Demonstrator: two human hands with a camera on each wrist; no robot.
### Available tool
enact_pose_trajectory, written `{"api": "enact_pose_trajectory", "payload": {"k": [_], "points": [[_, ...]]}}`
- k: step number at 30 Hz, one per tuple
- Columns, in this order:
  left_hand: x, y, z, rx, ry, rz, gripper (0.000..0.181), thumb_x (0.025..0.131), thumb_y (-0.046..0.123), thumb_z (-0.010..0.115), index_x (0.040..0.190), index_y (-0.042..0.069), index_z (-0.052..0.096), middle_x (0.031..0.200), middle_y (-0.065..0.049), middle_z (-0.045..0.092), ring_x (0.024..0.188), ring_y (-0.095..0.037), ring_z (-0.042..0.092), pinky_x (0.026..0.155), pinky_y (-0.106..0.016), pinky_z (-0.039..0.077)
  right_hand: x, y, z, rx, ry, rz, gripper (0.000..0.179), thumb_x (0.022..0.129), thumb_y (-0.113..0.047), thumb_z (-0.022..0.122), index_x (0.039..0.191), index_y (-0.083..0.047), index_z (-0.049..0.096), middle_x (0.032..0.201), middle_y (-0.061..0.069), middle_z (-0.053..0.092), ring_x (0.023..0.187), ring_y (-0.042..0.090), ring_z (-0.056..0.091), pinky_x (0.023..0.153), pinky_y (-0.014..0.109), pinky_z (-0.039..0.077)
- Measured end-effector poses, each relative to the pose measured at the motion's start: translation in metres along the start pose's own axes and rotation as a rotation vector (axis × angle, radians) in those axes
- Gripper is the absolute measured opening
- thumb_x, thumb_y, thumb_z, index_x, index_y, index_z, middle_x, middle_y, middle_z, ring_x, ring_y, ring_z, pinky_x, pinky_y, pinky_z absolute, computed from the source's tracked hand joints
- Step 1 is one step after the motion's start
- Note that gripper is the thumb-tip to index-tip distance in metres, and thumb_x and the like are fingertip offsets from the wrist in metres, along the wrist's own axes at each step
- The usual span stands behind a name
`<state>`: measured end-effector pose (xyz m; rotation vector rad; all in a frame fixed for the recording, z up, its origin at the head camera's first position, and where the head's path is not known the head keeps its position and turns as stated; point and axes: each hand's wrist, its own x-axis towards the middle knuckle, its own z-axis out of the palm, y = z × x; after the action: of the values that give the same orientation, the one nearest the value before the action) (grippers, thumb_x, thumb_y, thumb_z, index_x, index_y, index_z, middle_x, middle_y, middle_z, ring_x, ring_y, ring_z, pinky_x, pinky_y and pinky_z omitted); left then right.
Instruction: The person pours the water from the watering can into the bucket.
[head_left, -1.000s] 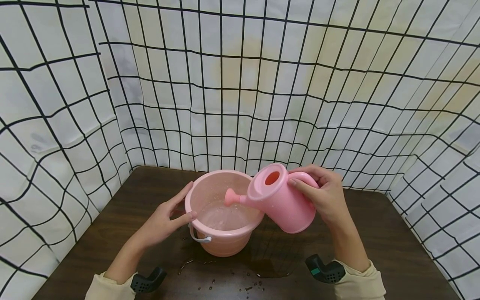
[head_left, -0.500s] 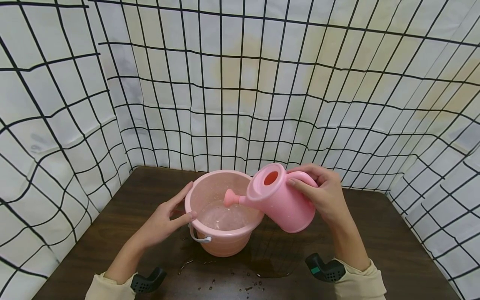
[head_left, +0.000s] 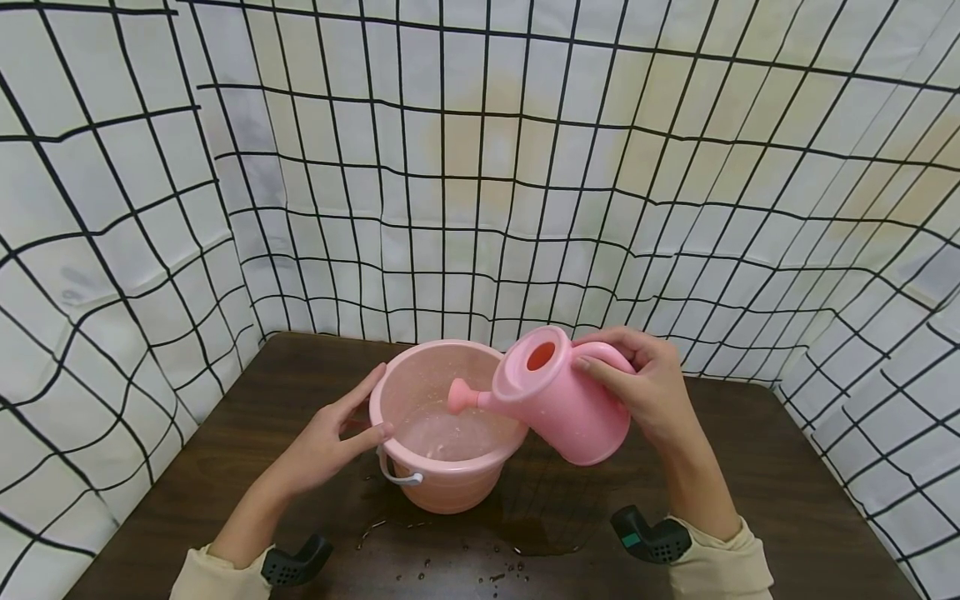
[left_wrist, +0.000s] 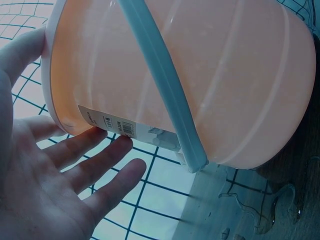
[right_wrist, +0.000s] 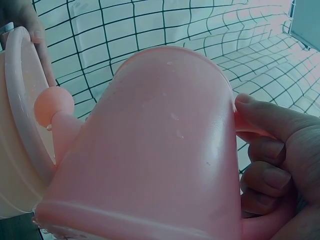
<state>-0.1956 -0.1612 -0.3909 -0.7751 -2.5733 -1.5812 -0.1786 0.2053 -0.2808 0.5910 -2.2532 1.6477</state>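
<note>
A pink watering can (head_left: 566, 408) is tilted to the left in my right hand (head_left: 651, 385), whose fingers and thumb grip its looped handle (right_wrist: 257, 127). Its round rose (head_left: 461, 395) hangs inside the mouth of a light pink bucket (head_left: 448, 487), over rippling water (head_left: 450, 433). My left hand (head_left: 337, 433) rests at the bucket's left rim, with thumb and index finger spread along it. In the left wrist view the other fingers (left_wrist: 107, 165) are extended beside the bucket's wall, near a barcode label (left_wrist: 107, 121). The bucket stands upright.
Spilled water (head_left: 536, 537) and scattered drops lie on the dark wooden table (head_left: 315, 371) in front of the bucket. The bucket's pale handle (head_left: 401, 475) hangs down its near left side. White cloth walls with a black grid (head_left: 480, 208) enclose the back and sides.
The watering can has tipped and shifted very slightly left with my right hand. Ripples on the water in the bucket have changed, while my left hand and the bucket stay in place.
</note>
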Motion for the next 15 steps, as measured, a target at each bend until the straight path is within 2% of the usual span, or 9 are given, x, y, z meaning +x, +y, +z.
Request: {"api": "enact_pose_trajectory", "payload": {"k": [9,15], "points": [[0.0001,0.0005,0.0004,-0.002,0.001,0.004,0.070,0.089,0.021,0.058,0.146,0.031,0.018,0.149,0.001,0.028,0.105,-0.025,0.058,0.082,-0.026,0.049,0.0019,-0.0001,-0.0003,-0.004,-0.001,0.013,0.018,0.080,-0.011,0.069,0.098,-0.007,0.068,0.086,0.003,0.068,0.076,0.019,0.061,0.061,0.033,0.054],[0.0004,0.0003,0.0005,-0.006,0.001,0.007,0.070,0.089,0.020,0.058,0.146,0.030,0.018,0.149,0.001,0.028,0.106,-0.027,0.057,0.083,-0.027,0.049,0.0020,0.0002,-0.0007,-0.016,-0.005,0.010,0.019,0.080,-0.012,0.069,0.099,-0.008,0.068,0.088,0.004,0.067,0.077,0.020,0.061,0.062,0.034,0.055]]}}
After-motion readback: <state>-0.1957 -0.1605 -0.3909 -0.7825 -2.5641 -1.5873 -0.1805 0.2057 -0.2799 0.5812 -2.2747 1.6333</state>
